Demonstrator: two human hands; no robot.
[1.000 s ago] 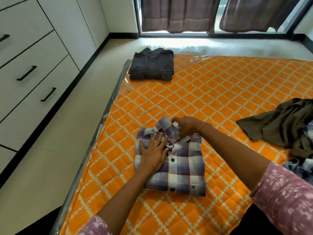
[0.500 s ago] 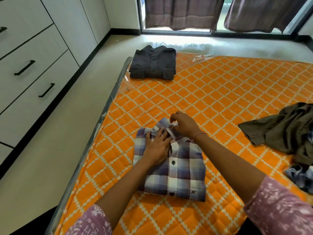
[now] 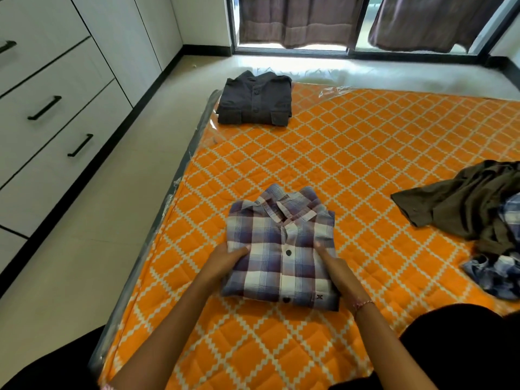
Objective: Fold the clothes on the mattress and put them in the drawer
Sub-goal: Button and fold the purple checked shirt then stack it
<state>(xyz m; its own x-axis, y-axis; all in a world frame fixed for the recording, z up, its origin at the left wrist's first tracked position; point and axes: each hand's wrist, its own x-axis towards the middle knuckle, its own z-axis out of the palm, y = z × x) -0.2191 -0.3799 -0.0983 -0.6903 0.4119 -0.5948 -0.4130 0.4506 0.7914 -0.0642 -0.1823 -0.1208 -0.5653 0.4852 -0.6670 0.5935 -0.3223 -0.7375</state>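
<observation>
Folded plaid shirt: lies on the orange mattress at 6 o'clock, collar toward 12. Left hand grips its left edge, thumb on top, fingers tucked beneath; right hand grips its right edge likewise. Folded dark grey shirt: mattress corner at 11 o'clock. Unfolded clothes heap: 3 o'clock. Closed drawers: 9 to 10 o'clock.

**Four lots of clothing on the orange mattress**

An orange diamond-quilted mattress in clear plastic sits on the pale floor. At its far left corner, a folded dark grey shirt. Near centre, a folded plaid shirt. Off right, a crumpled olive garment, touching a rumpled blue checked piece.
</observation>
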